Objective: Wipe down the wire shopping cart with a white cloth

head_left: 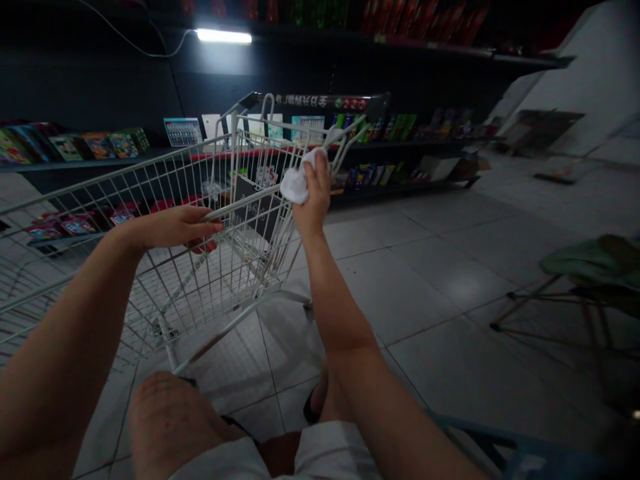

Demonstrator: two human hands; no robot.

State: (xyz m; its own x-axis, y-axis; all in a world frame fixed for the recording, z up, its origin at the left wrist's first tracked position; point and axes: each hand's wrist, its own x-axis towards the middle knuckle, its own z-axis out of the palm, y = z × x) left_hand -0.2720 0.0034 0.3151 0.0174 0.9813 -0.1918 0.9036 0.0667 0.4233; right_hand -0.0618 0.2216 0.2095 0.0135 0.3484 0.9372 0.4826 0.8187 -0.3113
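A shopping cart [195, 313] of pale metal wire stands in front of my knees, its dark handle bar [320, 101] at the far end. My left hand [183, 230] grips the near top rail of the basket, with some fingertips reaching inside the wires. In my right hand [316, 190] is a bunched white cloth [295, 185], pressed against the cart's frame near the handle end. My right fingers lie over the cloth and partly hide it. A dark panel [255, 208] with light markings sits inside the cart, at the child-seat part.
Behind the cart, dark shelves [200, 73] carry boxes [107, 145] and several packets [367, 175]. A lit tube lamp [224, 36] hangs above. At right a folding chair [590, 267] with green fabric stands on the tiled floor [425, 293]. Blue furniture [500, 440] lies close at lower right.
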